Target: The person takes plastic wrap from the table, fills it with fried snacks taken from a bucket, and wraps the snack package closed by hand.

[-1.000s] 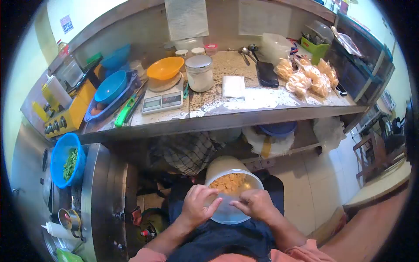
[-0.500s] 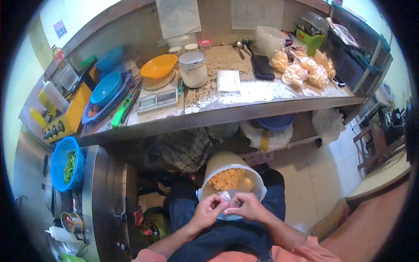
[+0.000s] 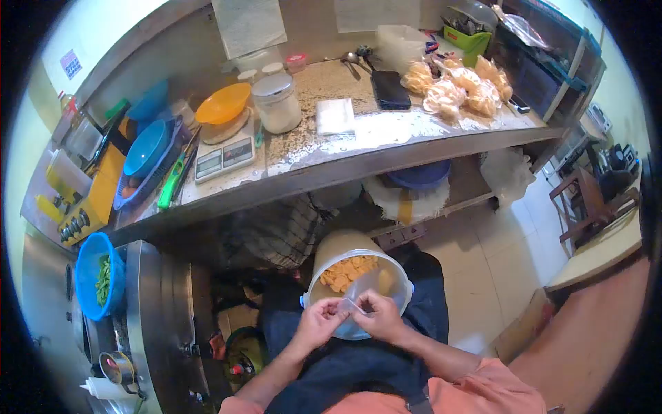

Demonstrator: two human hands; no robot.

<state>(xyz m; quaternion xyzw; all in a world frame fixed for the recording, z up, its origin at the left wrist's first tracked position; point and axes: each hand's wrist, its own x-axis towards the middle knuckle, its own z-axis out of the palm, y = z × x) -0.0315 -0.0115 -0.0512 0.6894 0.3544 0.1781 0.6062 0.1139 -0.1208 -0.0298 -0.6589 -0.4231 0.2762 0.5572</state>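
So the biggest thing here is the desk (image 3: 310, 81), speckled and worn, running right across the top of the view. Below its front edge is a pale bucket (image 3: 343, 243), sitting between the person's legs and tipped over a fair bit: mouth aimed up and back at the person, long axis running away toward the desk, base end leaning slightly left. Up on the desk's right side there's a heap of filled, knotted clear bags (image 3: 458, 90). Couple of paper sheets (image 3: 248, 26) on the wall behind, too washed out for me to read. An orange bowl (image 3: 223, 103) sits at the back of a kitchen scale (image 3: 225, 159), display facing the person but the digits are a blur. Both hands are over the bucket's near rim, fingertips almost meeting: left hand (image 3: 321, 323) curled in a pinch, right hand (image 3: 379, 317) pinching too, both on a thin see-through bag (image 3: 365, 281). The bag's long axis slants up and right from the fingers, across the bucket's mouth. Little printed sign (image 3: 70, 63) on the far-left wall, tiny blurry print. Smallest of all, orangey chips (image 3: 347, 272) piled inside the bucket.
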